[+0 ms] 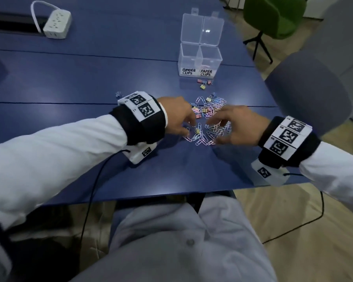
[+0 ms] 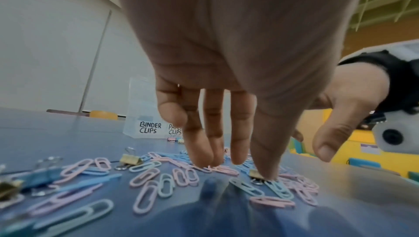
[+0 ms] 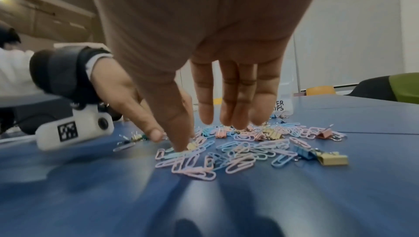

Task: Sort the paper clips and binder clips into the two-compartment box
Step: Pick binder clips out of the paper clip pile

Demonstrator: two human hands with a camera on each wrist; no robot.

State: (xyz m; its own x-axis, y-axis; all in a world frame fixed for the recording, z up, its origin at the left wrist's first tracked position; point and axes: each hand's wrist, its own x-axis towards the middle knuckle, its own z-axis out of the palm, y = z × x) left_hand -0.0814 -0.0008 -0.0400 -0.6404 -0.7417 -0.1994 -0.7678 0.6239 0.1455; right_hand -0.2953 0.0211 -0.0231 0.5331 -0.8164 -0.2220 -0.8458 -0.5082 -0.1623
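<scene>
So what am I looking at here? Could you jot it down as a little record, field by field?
surface: blue table
left hand: open, fingertips down on the clip pile
right hand: open, fingers spread over the same pile
clip pile: pastel paper clips mixed with small binder clips, loose on the table
box: clear, two compartments, lids open, labelled BINDER CLIPS and PAPER CLIPS
stray binder clips: small cluster in front of the box
power strip: white, far left of the table

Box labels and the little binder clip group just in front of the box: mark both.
BINDER CLIPS label (image 1: pixel 189 71), head view, middle of the left label.
PAPER CLIPS label (image 1: pixel 206 72), head view, middle of the right label.
binder clip group (image 1: pixel 204 83), head view, centre of the cluster.
</scene>
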